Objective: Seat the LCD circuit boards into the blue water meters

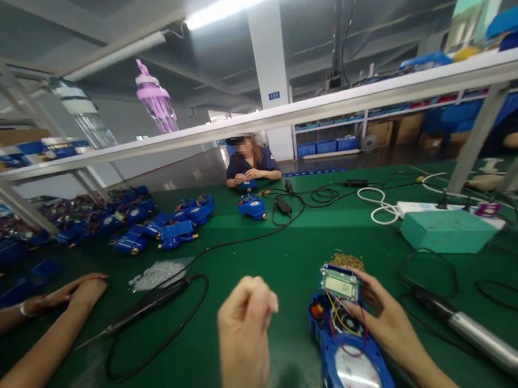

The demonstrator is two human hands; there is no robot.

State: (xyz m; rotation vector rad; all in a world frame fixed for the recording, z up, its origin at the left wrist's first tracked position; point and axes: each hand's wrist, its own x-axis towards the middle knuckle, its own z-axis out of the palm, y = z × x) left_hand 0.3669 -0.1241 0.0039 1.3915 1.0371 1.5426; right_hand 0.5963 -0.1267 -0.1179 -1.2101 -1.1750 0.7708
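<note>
In the head view, my right hand (385,320) is clamped on the edge of a green LCD circuit board (339,285), thumb below and fingers along its side, holding it tilted up so that the display faces me. Just below and left of that hand is the blue meter housing (357,365) the board belongs over, lying on the green tabletop (288,250) with its upper compartment uncovered and its round pale dial nearest me; thin red and yellow wires (334,309) run between board and compartment. My left hand (246,333) is raised to the left of the housing, apart from it, its fingers curled together with the thumb; I cannot tell whether something small is pinched inside. Just beyond my right fingertips is a heap of brass-coloured screws (347,260), and to the right of that hand lies a silver-and-black electric screwdriver (478,327). Left of my left hand are a black electric screwdriver (152,307) and a clear bag of small parts (159,274), with a co-worker's forearms (66,320) farther left. Well beyond my left hand sits another blue meter (251,206), and behind it a seated person (257,162).
</note>
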